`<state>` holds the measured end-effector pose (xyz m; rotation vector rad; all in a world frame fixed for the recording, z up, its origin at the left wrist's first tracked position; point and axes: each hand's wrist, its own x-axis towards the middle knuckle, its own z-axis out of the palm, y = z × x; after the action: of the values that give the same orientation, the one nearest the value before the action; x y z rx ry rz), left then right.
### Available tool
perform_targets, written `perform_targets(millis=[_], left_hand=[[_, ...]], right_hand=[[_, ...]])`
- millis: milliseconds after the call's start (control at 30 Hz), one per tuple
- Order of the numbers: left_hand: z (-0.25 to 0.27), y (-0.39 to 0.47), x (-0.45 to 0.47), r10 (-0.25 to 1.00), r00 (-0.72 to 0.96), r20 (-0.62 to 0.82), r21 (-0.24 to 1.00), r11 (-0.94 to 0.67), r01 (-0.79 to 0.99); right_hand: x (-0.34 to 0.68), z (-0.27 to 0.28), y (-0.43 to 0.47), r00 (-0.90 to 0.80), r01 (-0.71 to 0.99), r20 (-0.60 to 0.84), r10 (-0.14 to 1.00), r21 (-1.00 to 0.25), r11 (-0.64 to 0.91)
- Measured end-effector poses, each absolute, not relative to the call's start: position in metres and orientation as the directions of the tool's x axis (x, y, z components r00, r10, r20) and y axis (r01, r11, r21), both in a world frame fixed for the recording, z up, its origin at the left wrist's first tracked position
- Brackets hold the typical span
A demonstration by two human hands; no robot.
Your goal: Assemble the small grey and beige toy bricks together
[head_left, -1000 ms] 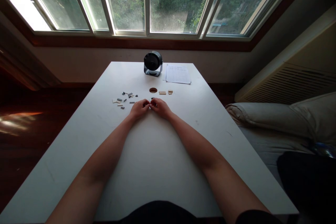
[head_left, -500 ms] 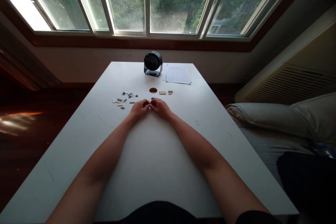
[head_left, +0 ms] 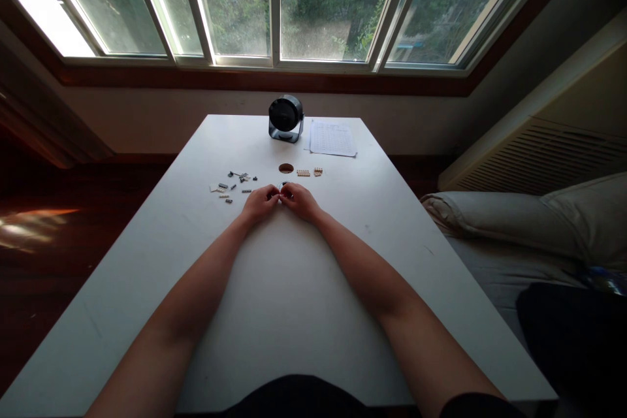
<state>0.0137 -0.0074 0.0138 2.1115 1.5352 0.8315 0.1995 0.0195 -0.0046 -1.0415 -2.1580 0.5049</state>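
Left hand (head_left: 262, 202) and right hand (head_left: 298, 200) meet over the white desk (head_left: 301, 287), fingers curled inward; whether they pinch the small dark piece (head_left: 285, 183) at their far side, I cannot tell. Scattered grey and pale pieces (head_left: 222, 185) lie left of the hands. Beyond them are a round hole (head_left: 286, 168), tan pieces (head_left: 303, 173) slightly rightward, and, farther off, a black fan (head_left: 284, 115) beside printed paper (head_left: 333, 138).
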Motion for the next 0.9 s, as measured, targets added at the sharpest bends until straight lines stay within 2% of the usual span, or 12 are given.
perform_targets(millis=[900], left_hand=[[0.0104,-0.0055,0.0122,0.942,0.222,0.250,0.635,-0.333,0.698]], right_hand=[[0.1992,-0.0048,0.0196,-0.446,0.528,0.415,0.793,-0.593,0.608]])
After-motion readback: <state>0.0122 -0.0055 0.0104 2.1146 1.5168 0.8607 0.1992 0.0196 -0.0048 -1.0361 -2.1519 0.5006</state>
